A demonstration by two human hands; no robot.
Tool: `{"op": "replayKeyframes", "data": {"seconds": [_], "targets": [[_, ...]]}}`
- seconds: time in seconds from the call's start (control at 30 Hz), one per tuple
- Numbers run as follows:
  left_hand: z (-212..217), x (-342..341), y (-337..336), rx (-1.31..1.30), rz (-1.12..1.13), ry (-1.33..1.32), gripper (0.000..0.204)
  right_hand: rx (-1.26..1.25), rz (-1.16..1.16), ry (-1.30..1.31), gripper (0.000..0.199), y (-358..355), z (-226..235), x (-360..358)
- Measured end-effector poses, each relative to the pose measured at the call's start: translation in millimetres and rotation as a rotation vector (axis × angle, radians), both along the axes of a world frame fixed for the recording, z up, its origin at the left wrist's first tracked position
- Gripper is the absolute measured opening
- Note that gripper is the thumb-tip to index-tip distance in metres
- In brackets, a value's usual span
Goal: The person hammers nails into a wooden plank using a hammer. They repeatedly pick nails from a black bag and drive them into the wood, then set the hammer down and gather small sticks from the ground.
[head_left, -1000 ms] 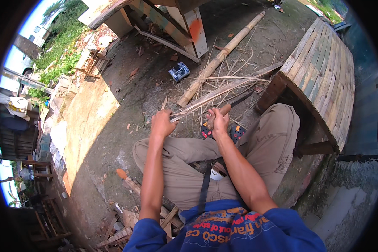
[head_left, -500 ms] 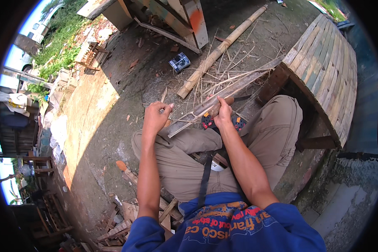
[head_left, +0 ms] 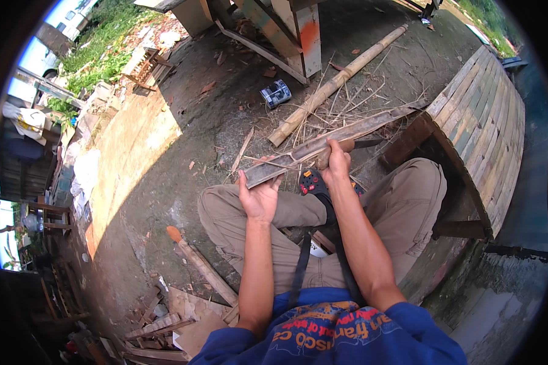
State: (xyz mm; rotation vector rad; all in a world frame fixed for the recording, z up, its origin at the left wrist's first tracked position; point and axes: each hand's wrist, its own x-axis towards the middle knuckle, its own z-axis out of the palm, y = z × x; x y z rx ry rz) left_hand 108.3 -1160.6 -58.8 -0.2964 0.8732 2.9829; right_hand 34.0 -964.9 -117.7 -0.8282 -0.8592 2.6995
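Note:
A long split bamboo piece (head_left: pixel 360 126), hollow side up, slants across my lap toward the far right. My left hand (head_left: pixel 260 198) cups its near end from below, palm up, with the thumb at its edge. In my right hand (head_left: pixel 337 167) is a knife (head_left: pixel 346 146), its brown wooden handle under the fingers and its dark blade (head_left: pixel 368 143) pointing right. The right thumb lies against the bamboo's edge. A thin sliver (head_left: pixel 271 163) lies across the bamboo between the hands.
A whole bamboo pole (head_left: pixel 335 85) lies beyond, among scattered slivers. A blue-grey can (head_left: pixel 276 93) is to its left. On the right stands a slatted bamboo bench (head_left: pixel 478 128); wood scraps (head_left: pixel 186 310) lie at lower left. A wooden table (head_left: pixel 298 42) stands ahead.
My left hand has turned from a raised, curled pose to palm up and taken the bamboo's near end from below. My right hand still holds the knife against the bamboo. The view has shifted slightly.

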Motion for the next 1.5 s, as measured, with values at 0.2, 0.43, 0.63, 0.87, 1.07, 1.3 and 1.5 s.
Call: {"op": "replayKeyframes", "data": {"seconds": [0.2,0.43,0.63,0.87,1.07,1.3,1.5], "targets": [[5.2,-36.4,10.3,0.296,0.158,0.168,0.046,0.069,0.029,-0.125,0.038,-9.5,24.3,17.1],[30.4,-112.7,9.1,0.125,0.31,0.117,0.061,0.669,0.211,-0.032,0.037,-51.7,59.5,123.8],[41.6,-122.7,10.0,-0.201,0.337,0.099,0.051,0.939,0.367,0.043,0.054,-24.8,79.4,181.3],[26.4,-127.0,1.7,-0.279,0.4,-0.111,0.073,1.253,0.616,-0.081,0.072,22.2,143.8,180.6],[21.0,-128.6,-1.8,-0.323,0.394,-0.085,0.081,1.416,0.821,0.014,0.068,40.1,165.3,192.8],[21.0,-129.8,2.6,-0.346,0.403,-0.026,0.078,1.528,0.927,-0.034,0.069,52.7,150.2,187.6],[24.2,-120.3,-16.5,-0.428,0.452,0.132,0.078,1.581,0.936,-0.025,0.07,49.3,149.4,182.4]]}}
